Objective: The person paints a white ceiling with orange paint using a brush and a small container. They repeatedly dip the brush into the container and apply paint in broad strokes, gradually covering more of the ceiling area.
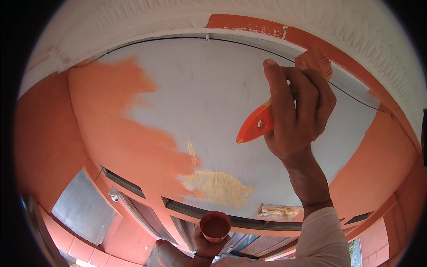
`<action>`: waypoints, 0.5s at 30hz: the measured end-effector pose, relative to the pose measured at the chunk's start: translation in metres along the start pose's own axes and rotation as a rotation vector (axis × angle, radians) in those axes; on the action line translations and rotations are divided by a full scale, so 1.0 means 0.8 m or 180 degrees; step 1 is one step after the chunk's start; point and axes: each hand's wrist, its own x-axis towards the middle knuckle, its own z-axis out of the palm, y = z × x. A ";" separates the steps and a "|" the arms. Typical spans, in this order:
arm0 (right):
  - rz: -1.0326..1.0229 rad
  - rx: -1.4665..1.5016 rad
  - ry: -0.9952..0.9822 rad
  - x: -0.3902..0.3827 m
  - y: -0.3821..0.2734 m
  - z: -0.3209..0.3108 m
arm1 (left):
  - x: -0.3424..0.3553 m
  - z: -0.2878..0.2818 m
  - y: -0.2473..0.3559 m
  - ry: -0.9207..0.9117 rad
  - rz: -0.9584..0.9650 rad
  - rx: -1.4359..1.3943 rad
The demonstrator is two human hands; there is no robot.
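My right hand (298,104), raised high on the right, grips a paintbrush with an orange-red handle (257,124). The paint-coated bristles (316,63) overlap the band of orange trim (247,25) along the top of the wall; whether they touch it I cannot tell. Low in the middle, my left hand (205,247) is wrapped round a small reddish-brown cup (215,225) that has paint of a similar colour inside. Before me the wall is pale grey (204,93) in its centre, with ragged-edged orange paint (115,107) at the left and more orange at the right.
A thin black cable (147,40) runs along the wall top, under a white textured ceiling (356,35). A yellowish patch (218,187) marks the lower wall. Beneath are dark vent openings (122,181), a small white camera (114,195), a framed picture (280,212) and wooden doors (267,244).
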 end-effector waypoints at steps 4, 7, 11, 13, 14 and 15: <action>0.0119 -0.0097 -0.0050 0.000 0.001 0.004 | 0.001 -0.014 0.007 -0.0090 0.0041 -0.0188; 0.0201 -0.0140 -0.0021 0.002 0.009 0.010 | 0.002 -0.012 0.009 -0.0088 -0.0004 -0.0288; 0.0442 -0.0044 -0.0042 0.003 0.012 0.019 | 0.005 -0.015 0.011 -0.0015 0.0059 -0.0191; 0.0575 -0.0002 -0.0042 0.002 0.010 0.026 | 0.007 -0.016 0.012 0.0019 0.0090 -0.0149; 0.0638 0.0014 -0.0036 0.001 0.010 0.030 | 0.007 -0.012 0.011 0.0025 0.0081 -0.0150; 0.0657 -0.0037 -0.0027 0.000 0.009 0.033 | 0.007 -0.010 0.011 0.0043 0.0076 -0.0150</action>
